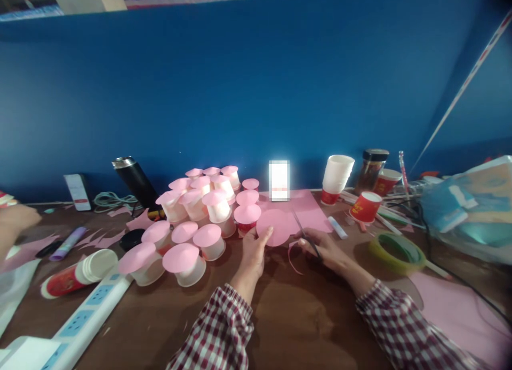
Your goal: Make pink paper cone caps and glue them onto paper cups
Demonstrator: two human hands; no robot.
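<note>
My left hand [253, 257] pinches a rounded piece of pink paper [276, 230] between thumb and fingers. My right hand [327, 251] is closed around scissors [301, 226], whose blades point up and away beside the paper's right edge. A thin curled pink strip [294, 262] hangs below the scissors. Behind both hands lies a larger pink paper sheet [312, 212]. Left of my left hand stand several paper cups capped with shallow pink paper cones; the closest is a red cup with a pink cone [247, 214].
A glowing phone [279, 181] stands behind the sheet. To the right are stacked white cups [337, 173], a red cup [365, 207], a glue stick [338, 227] and tape [396, 254]. Leftward lie a power strip [90, 316] and tipped cups [68, 276]. Another person's hand [16, 226] shows far left.
</note>
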